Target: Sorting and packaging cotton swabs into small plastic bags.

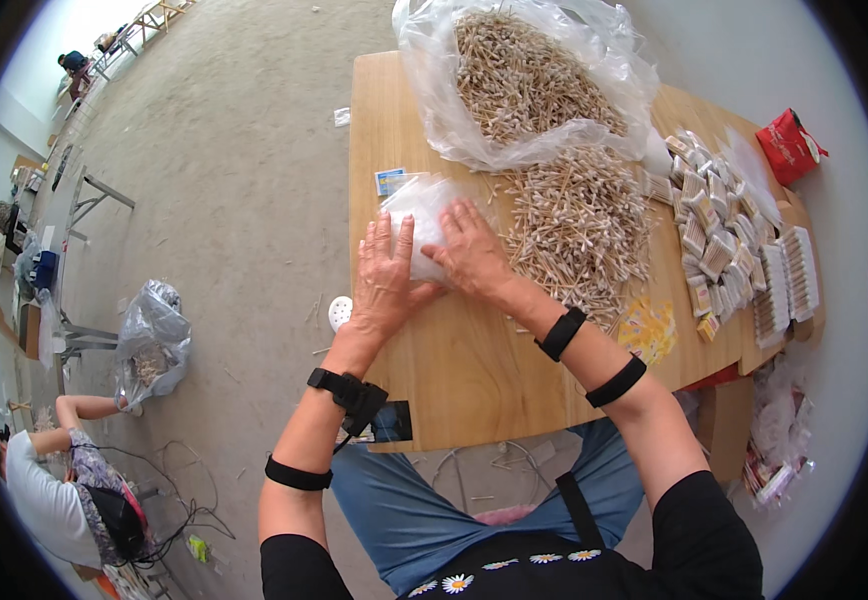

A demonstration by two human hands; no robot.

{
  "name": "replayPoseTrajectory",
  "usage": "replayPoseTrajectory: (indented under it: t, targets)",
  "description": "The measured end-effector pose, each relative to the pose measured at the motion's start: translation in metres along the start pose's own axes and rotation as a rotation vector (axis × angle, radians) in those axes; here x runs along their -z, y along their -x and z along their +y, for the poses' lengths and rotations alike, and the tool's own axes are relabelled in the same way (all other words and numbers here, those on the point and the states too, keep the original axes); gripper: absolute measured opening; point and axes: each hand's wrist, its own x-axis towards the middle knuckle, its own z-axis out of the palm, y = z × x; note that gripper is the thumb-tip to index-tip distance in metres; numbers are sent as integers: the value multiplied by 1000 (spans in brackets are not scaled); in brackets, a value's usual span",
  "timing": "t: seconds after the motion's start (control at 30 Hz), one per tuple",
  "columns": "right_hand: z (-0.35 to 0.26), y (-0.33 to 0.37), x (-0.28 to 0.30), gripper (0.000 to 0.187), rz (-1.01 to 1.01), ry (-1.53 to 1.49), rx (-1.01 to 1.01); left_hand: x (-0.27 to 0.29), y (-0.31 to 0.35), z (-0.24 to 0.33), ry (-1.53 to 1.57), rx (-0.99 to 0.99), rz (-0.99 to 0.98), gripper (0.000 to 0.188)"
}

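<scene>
left hand [386, 275] and right hand [469, 250] flat on plastic bags [422, 195], fingers extended | surface [474, 390]: left edge just beside left hand, bare wood nearside | swab heap [584, 225] close right

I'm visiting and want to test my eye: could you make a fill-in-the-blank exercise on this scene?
1. Of the left hand and right hand, the ____ is nearer the loose swabs.
2. Plastic lies beneath ____ of these hands.
3. The big bag holds more ____.
4. The pouch is mostly ____.

Missing words: right; both; swabs; red.
</scene>
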Motion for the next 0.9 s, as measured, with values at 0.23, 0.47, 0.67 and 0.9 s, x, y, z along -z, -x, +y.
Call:
replayPoseTrajectory:
  t: [0.23, 0.47, 0.67, 0.9]
  targets:
    - [-13, 27, 18, 71, 21, -266, 50, 2, 8, -9, 37, -22, -12, 111]
    - [13, 4, 25, 64, 172, -297, -118, 12, 5, -2, 156, -5, 8, 126]
    - [6, 1, 23, 61, 24, -183, -83, 4, 5, -6, 215, -16, 27, 130]
    - [7, 2, 31, 51, -28, -370, 169, 3, 8, -3, 156, -5, -28, 128]
